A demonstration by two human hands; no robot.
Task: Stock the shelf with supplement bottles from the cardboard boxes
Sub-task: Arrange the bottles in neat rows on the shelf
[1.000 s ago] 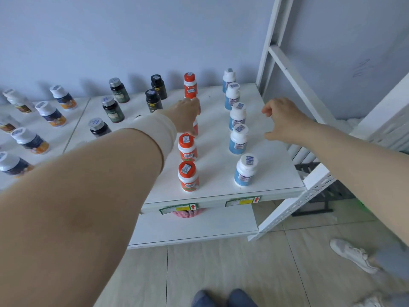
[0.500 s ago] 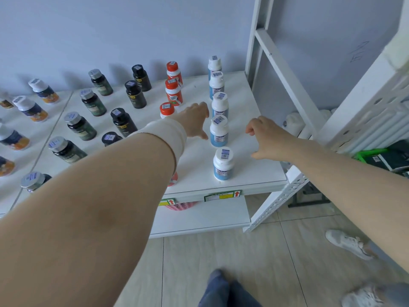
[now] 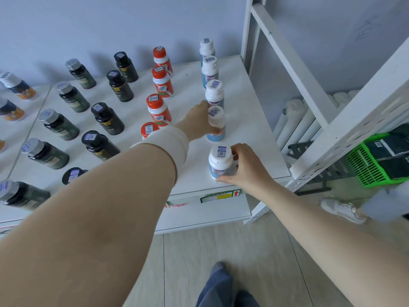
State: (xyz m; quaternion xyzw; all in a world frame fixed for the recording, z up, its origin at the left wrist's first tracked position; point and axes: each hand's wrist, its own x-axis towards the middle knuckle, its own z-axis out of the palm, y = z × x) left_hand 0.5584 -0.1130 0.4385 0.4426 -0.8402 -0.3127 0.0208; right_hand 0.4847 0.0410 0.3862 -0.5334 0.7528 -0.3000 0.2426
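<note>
Supplement bottles, white-capped blue plastic, are sitting in a column on the white shelf board. Right hand is gripping the front bottle, left hand clamping the second bottle. Suggest keeping bases flat, sliding into line. Green plastic basket far right is holding dark packs.

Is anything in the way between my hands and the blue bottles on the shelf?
Nothing visible. The right hand grips the front blue bottle at the edge of the shelf, and the left hand grips the second blue bottle just behind it.
</note>
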